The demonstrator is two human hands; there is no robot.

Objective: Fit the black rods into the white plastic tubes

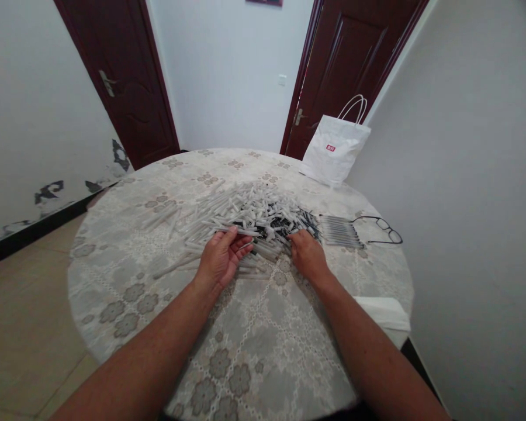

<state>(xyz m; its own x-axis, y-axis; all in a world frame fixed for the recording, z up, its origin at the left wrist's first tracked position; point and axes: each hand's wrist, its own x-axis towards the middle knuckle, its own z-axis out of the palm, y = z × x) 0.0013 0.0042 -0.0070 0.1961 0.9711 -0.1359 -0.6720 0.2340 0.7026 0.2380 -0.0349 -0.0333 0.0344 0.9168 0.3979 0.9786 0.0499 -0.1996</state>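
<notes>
A heap of translucent white pen barrels (214, 210) is spread over the round table, with short white pieces (263, 196) on top and dark small parts (280, 224) amid them. At the heap's near left edge, my left hand (219, 260) pinches a pale pen barrel (246, 232) between thumb and fingers, its end pointing right. My right hand (309, 255) is at the near right edge, fingertips closed beside the dark parts; what they hold, if anything, is too small to make out. To its right lies a neat row of slim grey pens (341, 232).
Black-framed glasses (383, 228) lie beyond the row of pens. A white paper bag (335, 149) stands at the table's far right edge. Folded white material (383, 313) rests near my right forearm. A patterned cloth (219, 362) covers the table, and a wall (477, 193) rises close on the right.
</notes>
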